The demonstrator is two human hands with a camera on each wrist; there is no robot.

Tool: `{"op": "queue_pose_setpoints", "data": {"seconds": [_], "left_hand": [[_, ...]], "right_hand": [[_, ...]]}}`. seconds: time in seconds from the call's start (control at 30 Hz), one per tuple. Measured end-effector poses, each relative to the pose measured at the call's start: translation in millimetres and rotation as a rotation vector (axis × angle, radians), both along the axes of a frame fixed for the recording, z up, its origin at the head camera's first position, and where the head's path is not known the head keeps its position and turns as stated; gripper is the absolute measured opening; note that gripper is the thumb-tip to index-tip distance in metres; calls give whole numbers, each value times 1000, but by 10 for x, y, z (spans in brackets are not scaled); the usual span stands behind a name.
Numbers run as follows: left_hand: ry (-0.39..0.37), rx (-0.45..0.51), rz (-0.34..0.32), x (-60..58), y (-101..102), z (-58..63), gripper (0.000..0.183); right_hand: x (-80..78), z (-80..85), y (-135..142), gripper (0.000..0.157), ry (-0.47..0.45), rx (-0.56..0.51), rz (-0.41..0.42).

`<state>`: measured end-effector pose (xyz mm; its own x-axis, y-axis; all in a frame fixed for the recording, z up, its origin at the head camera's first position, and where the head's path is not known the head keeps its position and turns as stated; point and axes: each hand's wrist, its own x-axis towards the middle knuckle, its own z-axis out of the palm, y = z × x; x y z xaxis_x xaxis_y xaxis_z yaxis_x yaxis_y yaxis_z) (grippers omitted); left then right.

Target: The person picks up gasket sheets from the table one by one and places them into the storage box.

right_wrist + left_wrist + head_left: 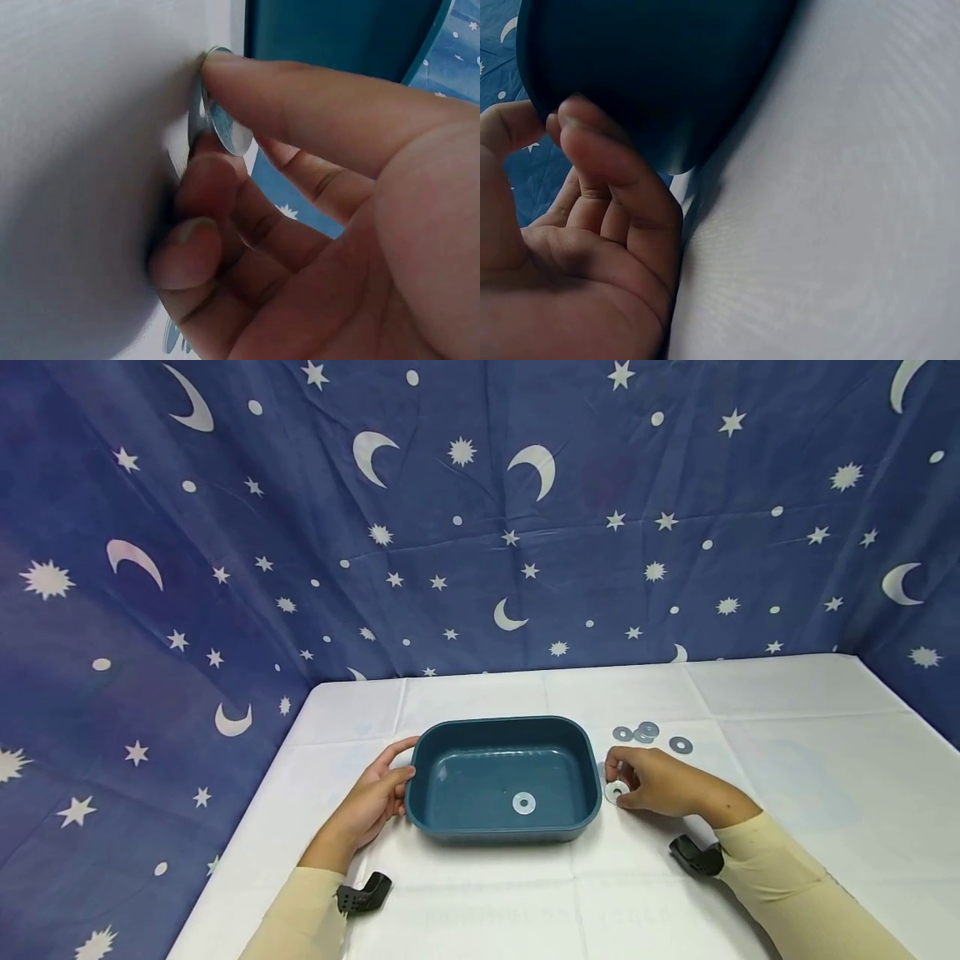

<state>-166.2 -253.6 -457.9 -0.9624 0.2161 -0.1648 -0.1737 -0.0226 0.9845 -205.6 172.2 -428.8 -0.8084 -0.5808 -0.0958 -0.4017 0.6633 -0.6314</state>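
1. While a blue cloth [480, 568] patterned with moons and stars is hanging behind and on both sides, a white-covered table [465, 902] is spreading out in front of it.
2. Near the table's middle, a teal tub [480, 781] is sitting upright.
3. At the tub's left end, the left hand [375, 802] is grasping the rim.
4. Just beside the tub's right end, the right hand [660, 781] is pinching a metal washer [611, 797] (whether its edge is touching the table, I cannot tell).
5. Inside the tub, another washer [517, 804] is lying flat; beyond the right hand, four loose washers [649, 735] are resting on the table, some overlapping.
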Motion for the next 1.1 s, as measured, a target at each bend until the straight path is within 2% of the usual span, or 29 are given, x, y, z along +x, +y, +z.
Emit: {"op": "queue_pose_setpoints", "data": {"seconds": [0.3,0.5,0.83,1.1], "left_hand": [[34,20,-36,14,-19,8,62],[46,15,-33,24,-20,17,61],[46,-3,-35,26,-11,41,60],[36,-28,-30,15,-6,13,58]], "right_hand": [[5,75,51,24,25,-19,57],[32,146,60,24,22,-13,107],[116,342,75,21,42,-17,116],[244,528,71,21,76,-30,121]]}}
